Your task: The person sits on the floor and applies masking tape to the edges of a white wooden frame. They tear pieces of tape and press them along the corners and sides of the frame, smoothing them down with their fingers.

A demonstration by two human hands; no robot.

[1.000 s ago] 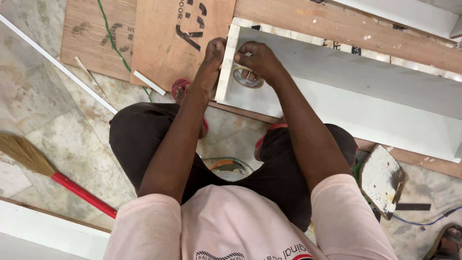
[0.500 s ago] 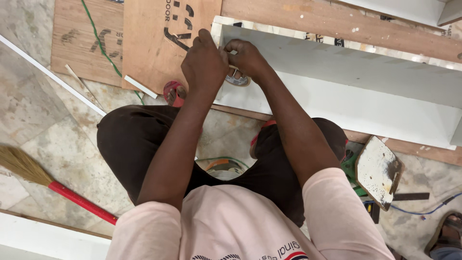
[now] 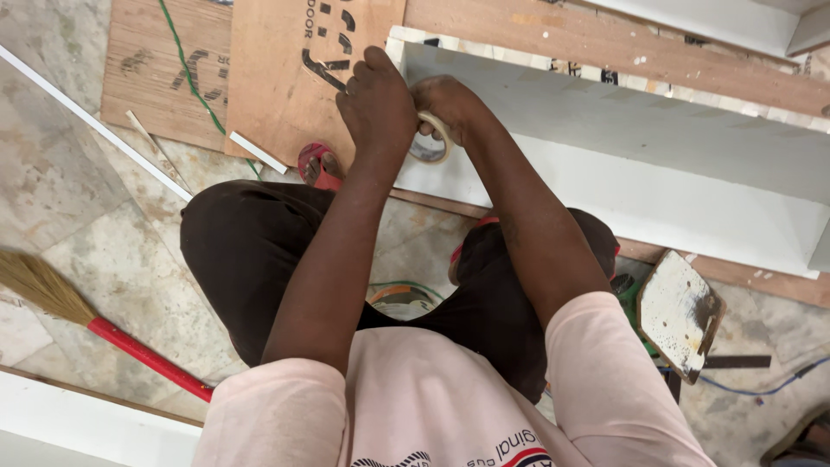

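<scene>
I squat on the floor with both arms stretched forward. My right hand (image 3: 450, 102) grips a roll of beige masking tape (image 3: 435, 147) against the left end of a long white board (image 3: 622, 164). My left hand (image 3: 376, 105) is curled into a fist right beside the roll, at the board's corner. Whatever its fingers pinch is hidden under the hand. The two hands touch each other.
A brown cardboard sheet (image 3: 285, 78) and a plywood panel (image 3: 156, 78) lie ahead on the left, crossed by a green cord (image 3: 186, 73). A white strip (image 3: 95, 125), a broom with a red handle (image 3: 143, 355) and a plastering trowel (image 3: 683, 311) lie on the marble floor.
My left hand went from lying stretched on the board's end to a closed fist against the tape roll. The right hand stayed on the roll.
</scene>
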